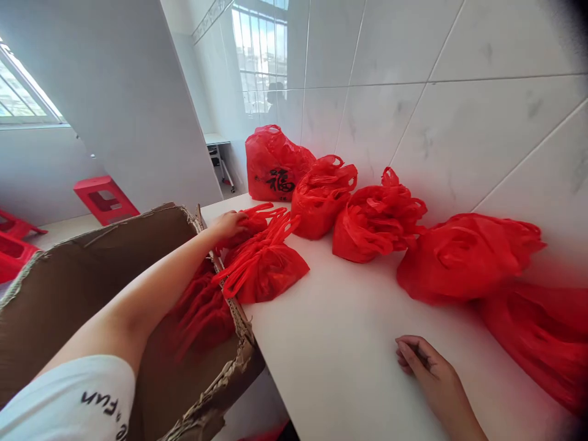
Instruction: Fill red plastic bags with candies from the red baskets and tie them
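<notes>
My left hand (228,224) reaches over the torn cardboard box (92,263) and closes on a red plastic bag (250,222) at the white counter's left edge. A second tied red bag (266,266) lies just in front of it, its handles trailing toward the box. More red bags (202,312) sit inside the box under my forearm. My right hand (425,364) rests on the counter (340,355) near the front, fingers curled under, nothing visibly in it.
Several filled red bags line the tiled wall: one with black characters (275,162), then others (324,196) (376,217) (463,254) (542,340). Red plastic stools (105,197) stand on the floor to the left.
</notes>
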Tool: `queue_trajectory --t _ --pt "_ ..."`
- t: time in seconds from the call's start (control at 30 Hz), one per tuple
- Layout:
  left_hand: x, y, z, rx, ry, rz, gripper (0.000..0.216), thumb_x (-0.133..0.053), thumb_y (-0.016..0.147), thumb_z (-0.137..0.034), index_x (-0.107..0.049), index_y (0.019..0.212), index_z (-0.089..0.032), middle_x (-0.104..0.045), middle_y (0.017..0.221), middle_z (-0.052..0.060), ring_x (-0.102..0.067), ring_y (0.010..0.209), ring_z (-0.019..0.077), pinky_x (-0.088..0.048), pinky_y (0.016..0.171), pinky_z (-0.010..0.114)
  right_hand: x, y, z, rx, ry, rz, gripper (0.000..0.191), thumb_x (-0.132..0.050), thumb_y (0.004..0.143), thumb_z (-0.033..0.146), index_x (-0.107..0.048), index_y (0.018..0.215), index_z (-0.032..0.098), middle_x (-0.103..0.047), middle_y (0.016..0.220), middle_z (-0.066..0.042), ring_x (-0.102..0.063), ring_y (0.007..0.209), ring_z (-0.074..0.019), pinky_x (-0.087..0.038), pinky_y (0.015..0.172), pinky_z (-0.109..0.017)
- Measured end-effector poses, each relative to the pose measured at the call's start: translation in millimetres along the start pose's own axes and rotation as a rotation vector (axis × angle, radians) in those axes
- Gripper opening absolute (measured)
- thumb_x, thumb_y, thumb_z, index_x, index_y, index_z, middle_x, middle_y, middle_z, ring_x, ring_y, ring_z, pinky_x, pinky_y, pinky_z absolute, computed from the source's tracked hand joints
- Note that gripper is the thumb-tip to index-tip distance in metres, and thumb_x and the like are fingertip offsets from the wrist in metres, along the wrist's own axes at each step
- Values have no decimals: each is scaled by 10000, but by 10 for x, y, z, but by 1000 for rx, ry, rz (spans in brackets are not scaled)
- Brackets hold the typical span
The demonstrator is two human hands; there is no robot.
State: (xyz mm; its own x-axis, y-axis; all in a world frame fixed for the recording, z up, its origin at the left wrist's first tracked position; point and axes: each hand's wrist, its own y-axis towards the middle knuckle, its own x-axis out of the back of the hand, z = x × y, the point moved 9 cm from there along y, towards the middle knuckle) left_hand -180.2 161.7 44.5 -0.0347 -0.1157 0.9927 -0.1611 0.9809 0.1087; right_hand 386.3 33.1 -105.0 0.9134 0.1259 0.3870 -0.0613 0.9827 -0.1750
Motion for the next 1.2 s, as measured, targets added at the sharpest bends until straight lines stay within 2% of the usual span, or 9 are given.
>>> queue_trajectory --t 0.17,0.3,0.37,0.47,0.57,0.63,0.83,1.03,1.2 --pt "316 -121 -253 -67 -71 -116 603 -462 829 -592 -528 1310 -234 -548 1292 112 -535 1181 285 -407 1002 372 -52 -65 197 45 31 -31 351 -551 830 554 -597 903 214 -618 803 -22 -610 750 -177 -529 701 -278" --pt "517 -265 -536 -151 -90 -125 550 -485 788 -647 -631 1166 -276 -585 1232 68 -558 1135 278 -400 1013 387 -67 -114 366 82 56 -53 362 -538 826 562 -593 857 205 -600 757 -17 -589 700 -170 -516 667 -283" --pt "628 -288 -509 -113 -79 -178 467 -476 820 -598 -637 1129 -287 -564 1253 63 -541 1147 290 -397 1009 428 -54 -133 398 91 49 -69 384 -527 819 582 -593 849 206 -600 755 -17 -581 680 -165 -512 663 -287" --pt "726 -260 -235 45 -59 -267 378 -468 868 -489 -622 1119 -251 -539 1264 105 -503 1175 344 -416 954 518 -36 -161 408 111 32 -92 406 -519 809 605 -597 842 207 -610 769 -22 -584 681 -165 -508 668 -293" --pt "619 -199 64 167 -60 -254 332 -506 886 -420 -623 1092 -189 -569 1208 126 -543 1118 319 -452 906 518 -38 -173 395 127 30 -95 423 -522 800 620 -599 841 206 -617 768 -22 -592 681 -165 -506 663 -289" --pt "469 -153 166 196 -71 -219 360 -528 896 -400 -584 1163 -165 -572 1217 117 -561 1095 273 -461 910 498 -38 -174 393 135 29 -97 429 -530 793 628 -597 833 206 -619 759 -19 -592 678 -162 -504 656 -281" --pt "-13 23 131 183 -127 -65 415 -554 894 -397 -536 1243 -172 -592 1198 102 -603 1023 229 -505 865 446 -24 -189 424 149 4 -126 401 -554 795 600 -615 818 204 -632 739 -13 -590 669 -154 -504 648 -265" --pt "-119 126 218 162 -157 20 428 -556 885 -433 -556 1222 -170 -611 1176 102 -613 1010 226 -498 869 450 -18 -175 387 141 -6 -139 371 -579 793 558 -631 848 196 -634 718 -17 -593 653 -160 -515 631 -271" --pt "-44 38 190 81 -217 -21 687 -458 820 -667 -465 1350 -231 -644 1201 122 -612 1078 279 -450 910 409 13 -126 284 100 -21 -158 405 -606 757 579 -645 877 194 -665 775 -35 -633 705 -186 -545 660 -290"
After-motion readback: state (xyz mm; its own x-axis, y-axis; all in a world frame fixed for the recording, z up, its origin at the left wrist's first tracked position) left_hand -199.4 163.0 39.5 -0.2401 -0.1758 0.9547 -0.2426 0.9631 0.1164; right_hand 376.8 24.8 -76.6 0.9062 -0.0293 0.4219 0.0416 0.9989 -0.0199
